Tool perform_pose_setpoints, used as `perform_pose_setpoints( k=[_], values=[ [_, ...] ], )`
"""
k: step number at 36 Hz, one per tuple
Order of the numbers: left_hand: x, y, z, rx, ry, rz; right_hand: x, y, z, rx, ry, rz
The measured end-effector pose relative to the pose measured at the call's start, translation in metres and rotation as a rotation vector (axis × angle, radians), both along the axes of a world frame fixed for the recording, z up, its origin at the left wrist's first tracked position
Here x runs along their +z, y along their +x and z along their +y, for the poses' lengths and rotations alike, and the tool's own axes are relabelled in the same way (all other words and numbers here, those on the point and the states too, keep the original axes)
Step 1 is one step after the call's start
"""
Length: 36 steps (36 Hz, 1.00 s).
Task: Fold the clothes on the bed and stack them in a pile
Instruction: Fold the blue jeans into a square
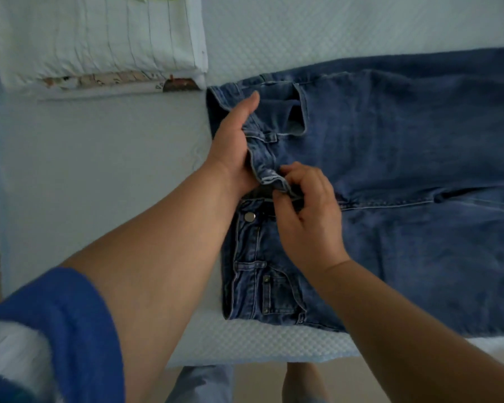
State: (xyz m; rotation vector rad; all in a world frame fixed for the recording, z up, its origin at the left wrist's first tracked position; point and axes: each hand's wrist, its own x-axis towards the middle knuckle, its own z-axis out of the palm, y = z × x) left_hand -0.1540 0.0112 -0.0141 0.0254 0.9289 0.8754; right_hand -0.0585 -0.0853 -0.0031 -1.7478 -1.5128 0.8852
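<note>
A pair of blue jeans lies flat across the bed, waistband to the left and legs running off the right edge. The fly is undone, and a metal button shows on the near flap. My left hand grips the far side of the waistband at the fly. My right hand pinches the fly flap just right of it. At the back left sits a stack of folded clothes, white on top with a patterned piece beneath.
The bed has a pale textured cover, with its near edge low in the frame. Beyond that edge are the floor and my legs. A blue sleeve covers my left upper arm.
</note>
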Motion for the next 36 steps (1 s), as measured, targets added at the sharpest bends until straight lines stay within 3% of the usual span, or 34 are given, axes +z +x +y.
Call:
perform_pose_setpoints(
  k=[6, 11, 13, 21, 26, 28, 29, 32, 34, 36],
  values=[
    [-0.003, -0.005, 0.009, -0.025, -0.002, -0.081, -0.001, 0.000, 0.005, 0.046, 0.034, -0.053],
    [-0.001, -0.011, 0.016, -0.044, 0.126, 0.199, -0.004, 0.003, 0.004, 0.047, 0.073, -0.097],
    [0.000, -0.007, 0.016, 0.004, 0.127, 0.219, -0.005, 0.004, 0.004, 0.040, 0.063, -0.100],
    [0.000, 0.000, 0.014, -0.052, 0.084, -0.091, -0.002, 0.006, 0.011, 0.043, 0.051, -0.136],
    [-0.006, -0.013, 0.012, -0.002, 0.015, -0.181, 0.006, 0.006, 0.014, 0.061, 0.132, -0.157],
    [-0.012, -0.016, 0.007, -0.035, -0.064, -0.064, 0.005, 0.006, 0.013, 0.107, 0.085, -0.153],
    [-0.016, -0.016, 0.005, -0.083, -0.111, 0.079, 0.003, 0.006, 0.013, 0.145, 0.038, -0.160],
    [-0.022, -0.017, 0.003, -0.258, -0.149, 0.683, -0.008, 0.008, 0.010, 0.246, -0.129, -0.198],
    [-0.025, -0.020, 0.002, -0.311, -0.043, 0.988, -0.014, 0.012, 0.013, 0.242, -0.144, -0.216],
    [-0.024, -0.021, -0.001, -0.278, 0.092, 1.103, -0.014, 0.016, 0.024, 0.204, -0.084, -0.253]
  ],
)
